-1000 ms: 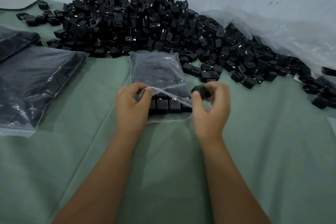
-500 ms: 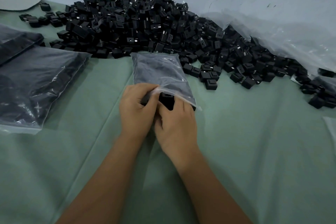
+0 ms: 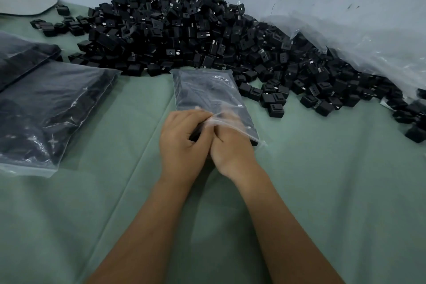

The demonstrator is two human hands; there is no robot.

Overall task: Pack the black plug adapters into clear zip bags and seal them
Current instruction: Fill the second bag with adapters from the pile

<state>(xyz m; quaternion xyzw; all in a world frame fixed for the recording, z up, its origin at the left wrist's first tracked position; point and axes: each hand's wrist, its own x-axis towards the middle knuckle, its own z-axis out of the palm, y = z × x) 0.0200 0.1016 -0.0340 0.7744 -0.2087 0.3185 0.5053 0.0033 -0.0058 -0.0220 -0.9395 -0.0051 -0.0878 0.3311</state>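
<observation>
Now, left hand (image 3: 184, 143): my fingers pinch the open lip of the bag (image 3: 207, 92).
Right hand (image 3: 232, 145): my fingers are inside the mouth; grip hidden by plastic.
Bag: flat on the worktop (image 3: 322, 168), before the pile (image 3: 207, 37).
Filled bags (image 3: 46, 108): left.

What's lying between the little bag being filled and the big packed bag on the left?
Only bare green cloth, seen in the head view, separates the small zip bag from the large packed bag.
</observation>
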